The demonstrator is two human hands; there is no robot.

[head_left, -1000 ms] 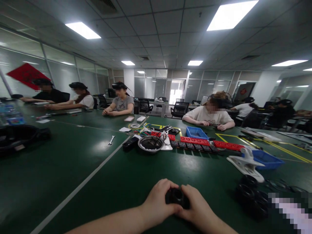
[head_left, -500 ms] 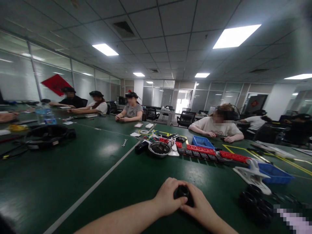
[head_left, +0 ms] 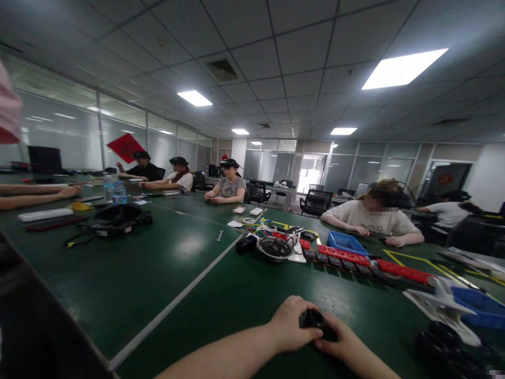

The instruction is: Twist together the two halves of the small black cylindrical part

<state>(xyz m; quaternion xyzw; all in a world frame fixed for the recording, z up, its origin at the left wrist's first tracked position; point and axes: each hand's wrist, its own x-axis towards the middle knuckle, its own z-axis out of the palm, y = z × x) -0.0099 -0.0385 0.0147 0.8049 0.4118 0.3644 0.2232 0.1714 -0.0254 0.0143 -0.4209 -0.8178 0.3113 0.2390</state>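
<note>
Near the front of the green table, my left hand is closed round a black cylindrical part with a round opening on top. My right hand grips the same part from the right, lower down. Between the two hands the part looks tilted, and its lower portion is mostly covered by fingers. Whether it is one piece or two cannot be told. To the right stands a cluster of similar black round parts, partly cut off by the corner of the picture.
Beyond my hands are a metal bowl, red power-strip housings, blue trays and a white stand. A wrench lies left of the bowl. A black headset rests at left. Co-workers sit around the table.
The view has swung left, so things appear farther right. The black part is more tilted between my hands, and my right hand sits lower against it.
</note>
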